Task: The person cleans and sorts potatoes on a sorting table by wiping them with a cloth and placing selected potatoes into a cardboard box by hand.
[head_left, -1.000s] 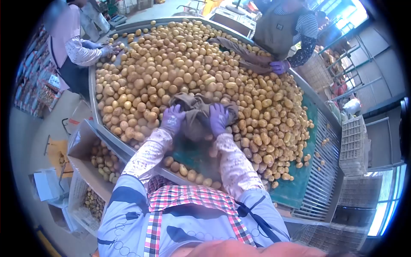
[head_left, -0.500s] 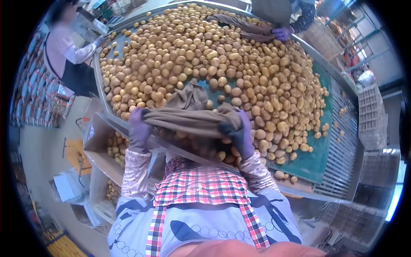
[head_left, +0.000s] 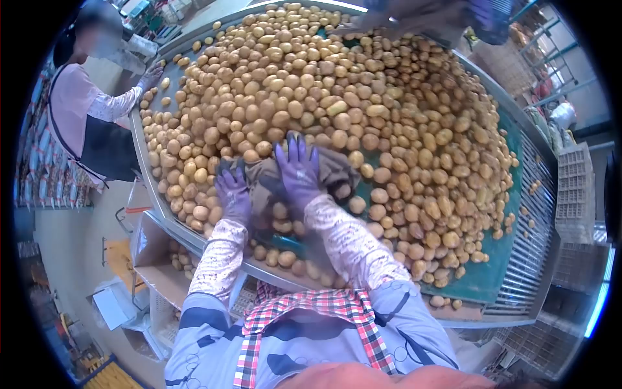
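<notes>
Both hands wear purple gloves and press on a crumpled brown cloth [head_left: 334, 170] that lies over potatoes near the table's front edge. My left hand [head_left: 234, 193] rests on the cloth's left end, fingers spread. Farther right, my right hand [head_left: 300, 170] lies flat on top of the cloth, its fingers apart and pointing away from me. Potatoes [head_left: 259, 97] are heaped around and beyond the cloth, and several lie between my forearms and the metal rim [head_left: 162, 217].
A co-worker [head_left: 84, 110] stands at the left with a hand on the table. Another person's gloved hand [head_left: 489, 19] holds a dark cloth at the top right. A cardboard box [head_left: 162, 275] with potatoes is below left; slatted metal [head_left: 528, 240] and crates [head_left: 575, 194] are right.
The cloth, stretched between my hands near the front edge, has moved forward and now lies bunched on the potatoes. My hands have come closer together and opened. The other person's cloth is lifted.
</notes>
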Motion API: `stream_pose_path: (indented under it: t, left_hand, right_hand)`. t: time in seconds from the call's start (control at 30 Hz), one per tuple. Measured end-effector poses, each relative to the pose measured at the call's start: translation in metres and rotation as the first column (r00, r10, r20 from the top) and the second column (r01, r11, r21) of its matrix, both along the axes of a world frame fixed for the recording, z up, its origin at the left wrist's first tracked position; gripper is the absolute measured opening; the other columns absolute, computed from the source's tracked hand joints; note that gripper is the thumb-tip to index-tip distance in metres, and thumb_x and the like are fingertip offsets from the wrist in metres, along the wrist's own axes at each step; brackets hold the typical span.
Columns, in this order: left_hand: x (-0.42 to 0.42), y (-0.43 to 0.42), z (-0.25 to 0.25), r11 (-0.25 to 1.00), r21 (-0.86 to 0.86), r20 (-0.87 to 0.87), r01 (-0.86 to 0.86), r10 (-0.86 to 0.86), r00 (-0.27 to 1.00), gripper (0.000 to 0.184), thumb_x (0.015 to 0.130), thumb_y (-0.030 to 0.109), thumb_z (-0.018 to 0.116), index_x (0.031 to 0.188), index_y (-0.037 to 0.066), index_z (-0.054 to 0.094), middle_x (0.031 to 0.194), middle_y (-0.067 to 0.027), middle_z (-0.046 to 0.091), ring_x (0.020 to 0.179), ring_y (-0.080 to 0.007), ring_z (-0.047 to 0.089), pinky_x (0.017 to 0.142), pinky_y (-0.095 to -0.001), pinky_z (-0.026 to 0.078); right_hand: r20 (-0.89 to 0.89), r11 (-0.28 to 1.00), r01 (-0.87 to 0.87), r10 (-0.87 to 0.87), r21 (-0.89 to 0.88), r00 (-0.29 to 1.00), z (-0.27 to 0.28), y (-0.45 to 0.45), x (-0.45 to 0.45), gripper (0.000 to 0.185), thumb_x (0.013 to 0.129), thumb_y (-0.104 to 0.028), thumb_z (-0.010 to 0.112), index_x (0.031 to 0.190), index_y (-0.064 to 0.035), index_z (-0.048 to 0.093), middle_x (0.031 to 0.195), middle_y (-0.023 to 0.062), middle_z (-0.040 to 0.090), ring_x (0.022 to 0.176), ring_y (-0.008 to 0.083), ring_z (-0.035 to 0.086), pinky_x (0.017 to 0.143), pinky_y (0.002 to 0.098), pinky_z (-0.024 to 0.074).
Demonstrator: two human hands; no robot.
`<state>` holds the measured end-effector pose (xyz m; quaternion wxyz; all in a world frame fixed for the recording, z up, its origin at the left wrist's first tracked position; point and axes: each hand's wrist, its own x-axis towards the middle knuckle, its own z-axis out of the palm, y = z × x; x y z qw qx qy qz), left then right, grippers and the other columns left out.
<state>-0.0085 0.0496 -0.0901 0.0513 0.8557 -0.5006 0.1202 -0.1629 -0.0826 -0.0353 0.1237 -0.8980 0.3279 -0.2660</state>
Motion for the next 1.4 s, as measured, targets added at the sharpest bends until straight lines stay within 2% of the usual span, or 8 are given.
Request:
stream_pose_path:
  t: [0.17, 0.5, 0.63, 0.9, 1.07, 1.2, 1.23, 1.4]
  left_hand:
    - [0.059, -0.067, 0.013, 0.906, 0.389, -0.095, -0.167, 0.220, 0.971, 0.066, 0.092, 0.039, 0.047, 0.151, 0.023, 0.023, 0.158, -0.0212, 0.007, 0.139, -0.0509, 0.019, 0.106, -0.0668, 0.025]
    - [0.096, -0.116, 0.084, 0.872, 0.478, -0.434, -0.108, 0.342, 0.834, 0.096, 0.081, 0.039, 0.068, 0.154, 0.022, 0.008, 0.160, -0.0109, -0.007, 0.144, -0.0467, 0.010, 0.110, -0.0654, 0.018]
    - [0.082, -0.047, -0.011, 0.956, 0.271, -0.450, -0.116, 0.233, 0.862, 0.098, 0.073, 0.047, 0.072, 0.152, 0.021, 0.019, 0.158, -0.0131, 0.010, 0.146, -0.0370, 0.012, 0.115, -0.0540, 0.017]
    - [-0.059, 0.063, 0.064, 0.970, 0.217, -0.427, 0.106, -0.003, 0.904, 0.063, 0.073, 0.036, 0.072, 0.131, 0.020, 0.053, 0.139, -0.0119, 0.040, 0.127, -0.0461, 0.037, 0.107, -0.0519, 0.032]
    - [-0.122, 0.105, 0.081, 0.968, 0.103, -0.373, 0.229, -0.176, 0.911, 0.057, 0.076, 0.043, 0.067, 0.127, 0.019, 0.056, 0.135, -0.0124, 0.044, 0.120, -0.0453, 0.042, 0.103, -0.0525, 0.033]
    - [-0.160, 0.103, 0.075, 0.864, 0.449, -0.250, 0.229, -0.124, 0.960, 0.071, 0.079, 0.036, 0.064, 0.144, 0.019, 0.040, 0.150, -0.0211, 0.030, 0.135, -0.0481, 0.029, 0.109, -0.0569, 0.024]
    - [-0.159, 0.095, 0.068, 0.869, 0.442, -0.216, 0.221, -0.136, 0.967, 0.073, 0.079, 0.035, 0.063, 0.145, 0.019, 0.037, 0.151, -0.0219, 0.027, 0.137, -0.0481, 0.028, 0.110, -0.0577, 0.023]
    - [-0.123, 0.026, 0.096, 0.872, 0.452, -0.101, 0.188, -0.159, 0.982, 0.073, 0.082, 0.033, 0.061, 0.148, 0.018, 0.032, 0.151, -0.0241, 0.026, 0.138, -0.0453, 0.028, 0.110, -0.0612, 0.022]
  right_hand:
    - [-0.027, 0.977, 0.183, -0.181, 0.108, 0.983, 0.013, -0.084, 0.094, 0.089, 0.075, -0.066, 0.062, 0.140, -0.0097, 0.040, 0.148, 0.0229, 0.033, 0.137, 0.0393, 0.031, 0.107, 0.0603, 0.0221]
    - [-0.105, 0.961, 0.276, -0.276, -0.019, 0.955, -0.015, -0.104, 0.137, 0.066, 0.088, -0.055, 0.053, 0.141, -0.0177, 0.042, 0.146, 0.0210, 0.037, 0.135, 0.0387, 0.034, 0.106, 0.0591, 0.0235]
    - [-0.041, 0.991, -0.087, 0.092, 0.102, 0.995, 0.004, -0.051, 0.063, 0.030, 0.088, -0.032, 0.056, 0.115, -0.0189, 0.062, 0.143, 0.0212, 0.041, 0.133, 0.0373, 0.037, 0.106, 0.0496, 0.0298]
    - [0.019, 0.928, -0.363, 0.366, -0.082, 0.930, 0.012, 0.033, -0.117, 0.021, 0.075, -0.025, 0.065, 0.090, -0.0100, 0.065, 0.104, 0.0071, 0.063, 0.103, 0.0289, 0.057, 0.095, 0.0428, 0.0405]
    - [0.117, 0.891, -0.119, 0.074, 0.439, 0.990, -0.017, 0.034, -0.216, 0.037, 0.078, -0.032, 0.071, 0.103, -0.0059, 0.062, 0.112, 0.0162, 0.060, 0.113, 0.0373, 0.052, 0.101, 0.0452, 0.0369]
    - [-0.290, 0.984, 0.087, -0.039, 0.154, 0.956, -0.010, 0.094, -0.227, 0.068, 0.080, -0.042, 0.067, 0.134, -0.0078, 0.043, 0.141, 0.0257, 0.036, 0.132, 0.0456, 0.032, 0.106, 0.0598, 0.0260]
    - [-0.443, 0.966, 0.065, -0.175, -0.252, 0.879, -0.060, 0.107, -0.219, 0.067, 0.080, -0.047, 0.064, 0.133, -0.0094, 0.044, 0.142, 0.0238, 0.035, 0.135, 0.0425, 0.029, 0.104, 0.0662, 0.0217]
    - [-0.402, 0.975, 0.061, -0.146, -0.216, 0.904, -0.063, 0.082, -0.153, 0.053, 0.089, -0.032, 0.049, 0.138, -0.0146, 0.042, 0.143, 0.0189, 0.037, 0.135, 0.0368, 0.031, 0.104, 0.0669, 0.0203]
